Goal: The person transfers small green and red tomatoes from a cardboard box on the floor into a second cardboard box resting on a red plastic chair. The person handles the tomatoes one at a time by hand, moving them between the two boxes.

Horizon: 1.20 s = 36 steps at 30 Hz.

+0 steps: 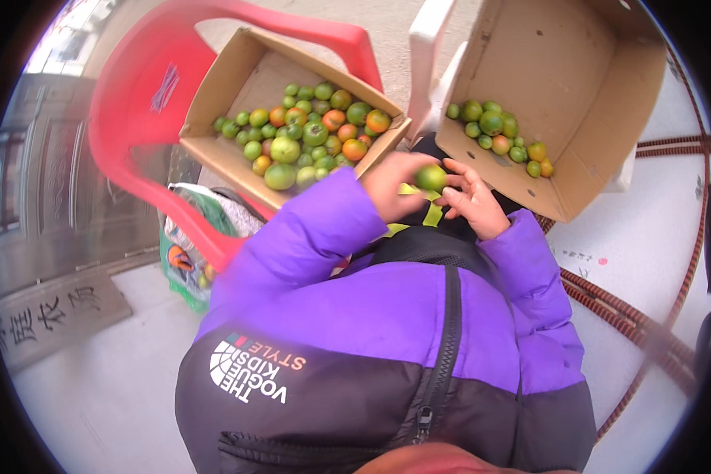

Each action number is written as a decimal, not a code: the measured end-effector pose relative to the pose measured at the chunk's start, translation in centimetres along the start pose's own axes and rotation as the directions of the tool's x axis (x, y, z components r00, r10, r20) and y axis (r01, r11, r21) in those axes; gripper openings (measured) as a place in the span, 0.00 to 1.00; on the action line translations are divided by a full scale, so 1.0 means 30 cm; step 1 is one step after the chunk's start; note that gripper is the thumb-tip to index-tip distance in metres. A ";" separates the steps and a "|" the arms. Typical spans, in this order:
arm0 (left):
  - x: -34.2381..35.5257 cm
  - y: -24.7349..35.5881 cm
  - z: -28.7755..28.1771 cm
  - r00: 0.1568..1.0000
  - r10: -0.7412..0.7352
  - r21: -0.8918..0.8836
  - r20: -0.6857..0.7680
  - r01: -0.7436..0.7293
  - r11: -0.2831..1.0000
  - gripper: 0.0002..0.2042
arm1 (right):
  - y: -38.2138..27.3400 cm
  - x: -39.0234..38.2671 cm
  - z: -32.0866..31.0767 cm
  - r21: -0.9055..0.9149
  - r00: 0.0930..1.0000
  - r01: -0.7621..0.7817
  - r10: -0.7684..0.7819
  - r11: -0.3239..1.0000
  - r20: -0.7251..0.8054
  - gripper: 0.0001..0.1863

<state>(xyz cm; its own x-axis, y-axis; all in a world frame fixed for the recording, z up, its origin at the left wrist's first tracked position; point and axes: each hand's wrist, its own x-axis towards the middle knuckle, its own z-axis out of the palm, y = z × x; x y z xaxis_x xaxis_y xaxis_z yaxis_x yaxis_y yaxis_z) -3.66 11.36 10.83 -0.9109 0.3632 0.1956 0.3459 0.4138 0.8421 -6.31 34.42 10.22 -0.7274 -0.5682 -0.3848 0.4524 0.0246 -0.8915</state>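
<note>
One green tomato (430, 178) is grasped between the left hand (395, 186) and the right hand (477, 205).

Bending both forearms (320, 217) inward, holding left grip (391, 187) and right grip (479, 207) close together, curling the fingers (464, 172).

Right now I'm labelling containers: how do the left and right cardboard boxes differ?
The left box holds many more tomatoes than the right box. The left box sits between a red chair's arms; the right box is outside that chair. Both are open, brown cardboard.
</note>
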 end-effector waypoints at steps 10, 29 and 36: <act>-0.064 -0.272 -0.312 0.857 -0.155 0.554 -0.492 0.445 0.704 0.21 | 0.039 -0.038 -0.202 0.153 0.667 0.178 -0.005 0.972 -0.745 0.32; 0.002 0.092 -0.005 0.997 -0.018 -0.172 -0.075 0.004 0.985 0.22 | -0.080 -0.003 0.072 0.229 1.000 -0.023 0.018 0.973 0.023 0.24; 0.008 -0.129 -0.130 0.973 -0.004 0.346 -0.229 0.086 0.934 0.18 | -0.010 -0.028 -0.117 0.047 0.808 0.127 -0.076 0.991 -0.585 0.28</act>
<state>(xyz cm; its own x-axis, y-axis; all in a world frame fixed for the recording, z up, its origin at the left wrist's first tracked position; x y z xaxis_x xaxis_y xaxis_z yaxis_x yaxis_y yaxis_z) -6.10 6.60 9.59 -0.9397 0.1603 0.3020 0.3228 0.7069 0.6294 -7.65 37.78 9.98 -0.9234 0.0204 -0.3833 0.3803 -0.0863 -0.9208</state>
